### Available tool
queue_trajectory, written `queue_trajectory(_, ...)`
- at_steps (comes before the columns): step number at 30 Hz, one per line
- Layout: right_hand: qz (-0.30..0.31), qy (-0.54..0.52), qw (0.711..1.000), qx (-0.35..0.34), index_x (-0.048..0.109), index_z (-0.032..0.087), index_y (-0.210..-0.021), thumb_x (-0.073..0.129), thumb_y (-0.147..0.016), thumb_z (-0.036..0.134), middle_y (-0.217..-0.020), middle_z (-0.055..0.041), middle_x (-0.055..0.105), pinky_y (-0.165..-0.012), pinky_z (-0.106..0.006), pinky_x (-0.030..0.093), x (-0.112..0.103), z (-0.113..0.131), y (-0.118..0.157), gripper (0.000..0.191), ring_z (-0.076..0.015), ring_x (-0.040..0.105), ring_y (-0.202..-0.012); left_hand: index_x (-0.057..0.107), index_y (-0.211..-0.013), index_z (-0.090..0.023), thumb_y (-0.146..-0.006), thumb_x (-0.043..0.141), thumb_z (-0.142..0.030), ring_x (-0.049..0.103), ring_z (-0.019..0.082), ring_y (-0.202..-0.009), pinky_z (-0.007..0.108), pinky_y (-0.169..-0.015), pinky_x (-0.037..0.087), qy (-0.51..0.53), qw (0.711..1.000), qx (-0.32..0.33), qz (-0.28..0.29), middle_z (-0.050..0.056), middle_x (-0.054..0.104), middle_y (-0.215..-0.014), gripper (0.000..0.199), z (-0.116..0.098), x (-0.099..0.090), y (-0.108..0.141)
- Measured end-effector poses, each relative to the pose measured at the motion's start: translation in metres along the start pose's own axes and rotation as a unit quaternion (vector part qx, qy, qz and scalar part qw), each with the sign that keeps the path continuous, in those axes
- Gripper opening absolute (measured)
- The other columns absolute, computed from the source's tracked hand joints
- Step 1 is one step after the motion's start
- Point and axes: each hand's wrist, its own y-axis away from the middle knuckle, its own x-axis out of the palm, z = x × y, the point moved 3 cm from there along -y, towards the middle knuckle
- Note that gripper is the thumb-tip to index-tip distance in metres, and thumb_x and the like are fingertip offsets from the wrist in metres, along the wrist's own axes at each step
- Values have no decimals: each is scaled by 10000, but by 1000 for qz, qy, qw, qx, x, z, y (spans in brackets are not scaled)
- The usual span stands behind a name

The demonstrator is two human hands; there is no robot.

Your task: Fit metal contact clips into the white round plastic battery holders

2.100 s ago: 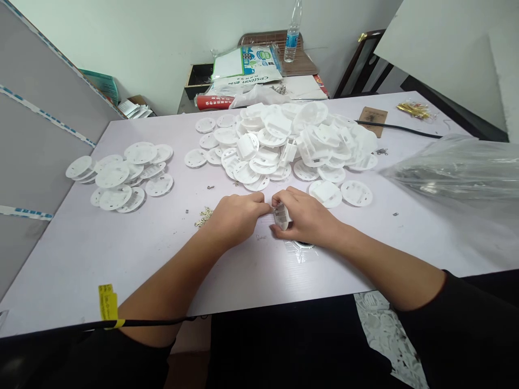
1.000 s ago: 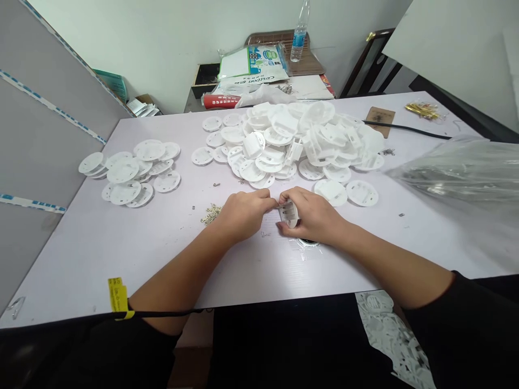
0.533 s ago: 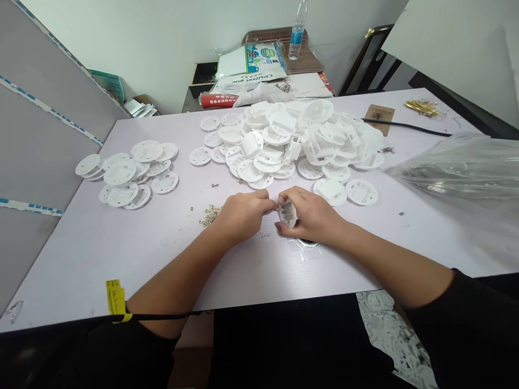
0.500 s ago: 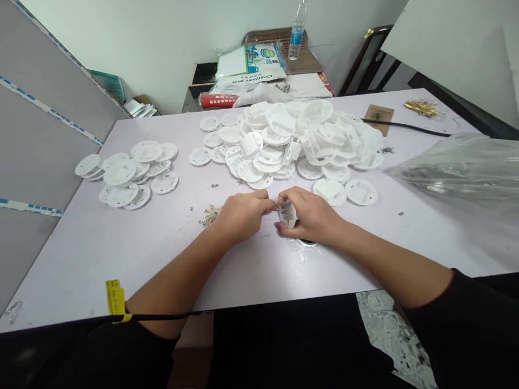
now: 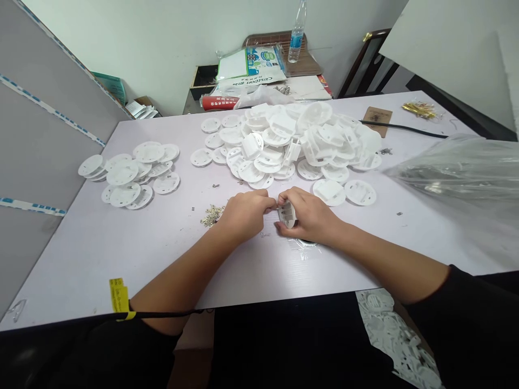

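Near the middle of the white table, my right hand (image 5: 310,216) grips a round white plastic piece (image 5: 287,215), tilted on edge with its slotted side toward the left. My left hand (image 5: 248,214) is closed, thumb and forefinger pinched at the left edge of that piece; whatever lies between those fingertips is too small to make out. Small metal parts (image 5: 211,215) lie in a little heap just left of my left hand. A dark round object with a pale rim (image 5: 307,243), taped to the table, is partly hidden under my right hand.
A large heap of white plastic pieces (image 5: 279,123) lies beyond my hands, with a smaller group (image 5: 122,174) at the left. At the right is a clear plastic bag (image 5: 462,165). A black cable (image 5: 409,128) and a brown card (image 5: 377,120) lie at the back right.
The camera view has shifted slightly. Both hands remain at the white piece in nearly the same pose.
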Motion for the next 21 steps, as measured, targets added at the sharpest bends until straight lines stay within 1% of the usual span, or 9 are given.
queue_trajectory(3, -1, -1, 1000, -11, 470, 208, -1028, 701, -757, 295, -929, -67, 611, -690, -328, 469, 1, -1, 0, 367, -226, 592, -848, 629, -764, -188, -731, 513, -45, 428, 125, -622, 296, -540, 259, 2, 1000, -7, 12, -7, 616, -810, 186, -2, -1, -2)
queue_trajectory(8, 1, -5, 1000, -19, 463, 210, -1027, 690, -767, 295, -924, -64, 611, -683, -327, 461, 4, -3, 0, 355, -229, 581, -876, 614, -764, -187, -687, 527, -14, 404, 126, -613, 299, -531, 245, -13, 1000, 1, 9, -7, 613, -802, 208, -4, -1, -4)
queue_trajectory(13, 11, -13, 1000, -21, 463, 212, -1022, 686, -770, 286, -936, -63, 615, -703, -340, 464, 5, -3, -1, 344, -229, 579, -887, 618, -779, -183, -665, 539, -2, 391, 123, -604, 296, -524, 231, -22, 1000, 11, 13, -6, 620, -808, 228, -5, 0, -6)
queue_trajectory(16, 12, -20, 999, -24, 459, 214, -1023, 692, -766, 280, -948, -62, 619, -714, -345, 469, 4, -4, -1, 353, -233, 583, -902, 636, -805, -188, -673, 541, -7, 387, 120, -599, 298, -527, 226, -22, 1000, 17, 6, -3, 630, -826, 243, -4, 0, -6)
queue_trajectory(21, 12, -26, 999, -24, 461, 215, -1019, 698, -765, 280, -965, -68, 611, -704, -341, 479, 4, -5, -1, 353, -230, 593, -893, 633, -815, -185, -670, 532, -5, 365, 118, -591, 298, -516, 229, -22, 999, 25, 5, -1, 614, -831, 253, -4, 3, -7)
